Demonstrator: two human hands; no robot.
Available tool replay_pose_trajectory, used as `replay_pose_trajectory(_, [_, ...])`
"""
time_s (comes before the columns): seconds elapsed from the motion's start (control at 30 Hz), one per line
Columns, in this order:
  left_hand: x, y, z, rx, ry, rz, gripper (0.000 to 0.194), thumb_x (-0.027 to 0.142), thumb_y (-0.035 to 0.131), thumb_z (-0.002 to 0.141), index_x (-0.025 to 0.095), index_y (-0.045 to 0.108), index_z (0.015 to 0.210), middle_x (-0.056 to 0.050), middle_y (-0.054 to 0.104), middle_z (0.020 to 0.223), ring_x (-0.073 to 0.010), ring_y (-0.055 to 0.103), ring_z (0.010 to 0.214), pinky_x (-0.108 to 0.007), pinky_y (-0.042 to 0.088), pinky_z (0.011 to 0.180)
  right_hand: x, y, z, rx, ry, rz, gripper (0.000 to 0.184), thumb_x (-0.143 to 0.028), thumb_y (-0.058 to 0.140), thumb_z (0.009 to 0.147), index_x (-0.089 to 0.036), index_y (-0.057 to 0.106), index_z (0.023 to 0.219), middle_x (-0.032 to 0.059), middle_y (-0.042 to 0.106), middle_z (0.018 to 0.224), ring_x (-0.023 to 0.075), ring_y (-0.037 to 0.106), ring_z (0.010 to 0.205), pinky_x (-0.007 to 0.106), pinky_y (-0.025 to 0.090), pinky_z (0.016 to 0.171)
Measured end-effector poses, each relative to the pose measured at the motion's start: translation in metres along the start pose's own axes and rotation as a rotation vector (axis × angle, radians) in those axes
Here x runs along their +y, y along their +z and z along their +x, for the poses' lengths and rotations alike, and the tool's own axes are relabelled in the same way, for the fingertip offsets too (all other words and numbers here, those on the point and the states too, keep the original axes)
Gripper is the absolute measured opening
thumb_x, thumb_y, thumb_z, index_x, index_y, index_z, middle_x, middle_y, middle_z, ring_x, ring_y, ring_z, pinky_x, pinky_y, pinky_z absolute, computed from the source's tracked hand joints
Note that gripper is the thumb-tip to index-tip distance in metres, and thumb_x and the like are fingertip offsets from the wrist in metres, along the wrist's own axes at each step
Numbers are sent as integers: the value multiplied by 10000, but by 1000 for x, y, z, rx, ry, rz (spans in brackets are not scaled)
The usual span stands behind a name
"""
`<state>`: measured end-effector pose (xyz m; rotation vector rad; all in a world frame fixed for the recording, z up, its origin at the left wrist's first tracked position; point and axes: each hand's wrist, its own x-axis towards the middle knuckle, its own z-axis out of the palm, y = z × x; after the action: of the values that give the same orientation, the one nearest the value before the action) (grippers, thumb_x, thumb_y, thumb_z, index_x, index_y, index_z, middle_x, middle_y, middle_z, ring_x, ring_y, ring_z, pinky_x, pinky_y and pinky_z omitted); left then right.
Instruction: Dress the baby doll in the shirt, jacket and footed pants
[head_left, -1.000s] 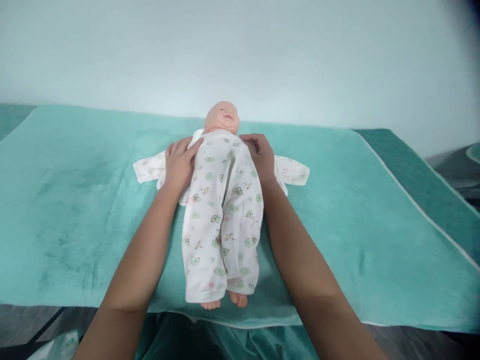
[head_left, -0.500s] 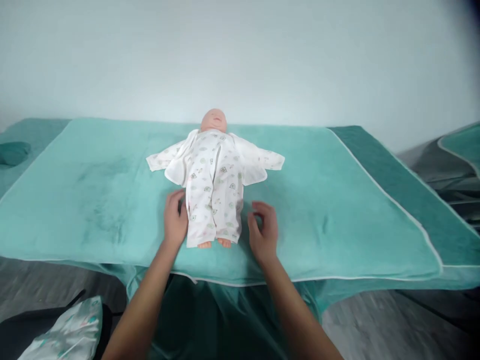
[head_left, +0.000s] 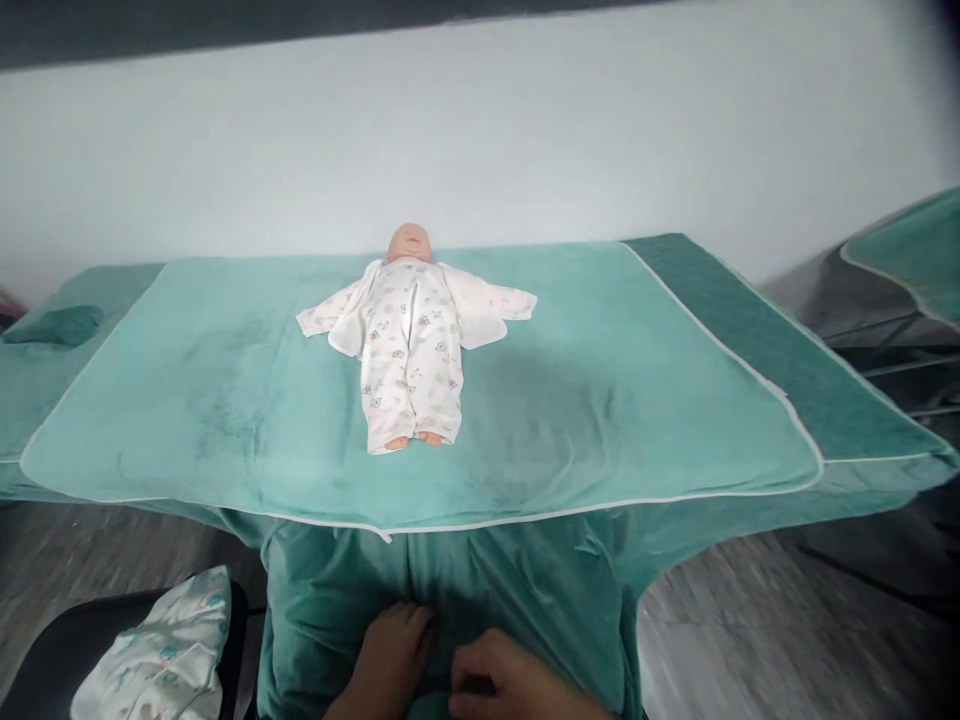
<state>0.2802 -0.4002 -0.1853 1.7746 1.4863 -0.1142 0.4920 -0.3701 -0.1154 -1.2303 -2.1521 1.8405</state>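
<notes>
A baby doll lies on its back on the green bed cover, its head toward the wall and its bare feet toward me. It wears a white printed baby top with the sleeves spread out, and white printed trousers. Below the bed's front edge, my left hand is near the hanging cover, its fingers extended and nothing seen in them. To its right is my right hand, fingers loosely curled with a gap to the thumb, holding nothing visible. Both hands are apart from the doll.
At lower left, a black chair bears a white cloth with a green print. A small green cushion-like bump sits at the bed's left end. Behind the bed rises a white wall. Another green-covered piece of furniture stands at right.
Both hands have left the sides of the doll's legs and dropped toward me, below the bed's edge. The view has shifted; the doll lies in the same pose.
</notes>
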Motion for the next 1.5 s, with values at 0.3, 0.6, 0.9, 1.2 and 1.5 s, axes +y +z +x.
replay_pose_trajectory(0.3, [-5,-13,0,-141,41,-72,342,343,399,968,285,736,987,-52,789,965,-250,754,903,-362,570,829,-69,-45,46,322,-282,110,123,-246,622,925,-211,685,825,-15,675,777,135,600,735,249,423,695])
replay_pose_trajectory(0.6, [5,-127,18,813,5,-501,281,453,479,986,270,660,1098,-74,714,1087,-253,683,1024,-426,559,966,-71,-81,109,853,-160,44,281,-349,513,996,-222,672,1189,59,772,1019,217,708,851,339,521,794])
replay_pose_trajectory(0.9, [26,-194,87,1013,176,-378,238,288,492,981,219,644,1151,-79,685,1092,-214,654,1025,-365,541,934,-88,-86,160,971,71,-182,287,-358,502,1016,-191,724,1089,85,773,832,214,707,715,287,423,646])
replay_pose_trajectory(1.2, [17,-179,74,1178,184,-504,100,229,543,960,217,625,1015,-45,641,1014,-182,621,927,-320,528,816,-49,-53,147,854,-320,236,213,-347,542,983,-223,709,940,-8,672,678,164,626,607,281,484,624])
replay_pose_trajectory(1.5, [51,-205,84,1070,475,79,359,203,631,935,236,583,1290,-105,634,1324,-294,497,1346,-528,436,1137,-48,-120,130,1308,-247,-205,228,-223,578,921,-184,646,1136,126,652,1139,263,610,1020,413,507,888])
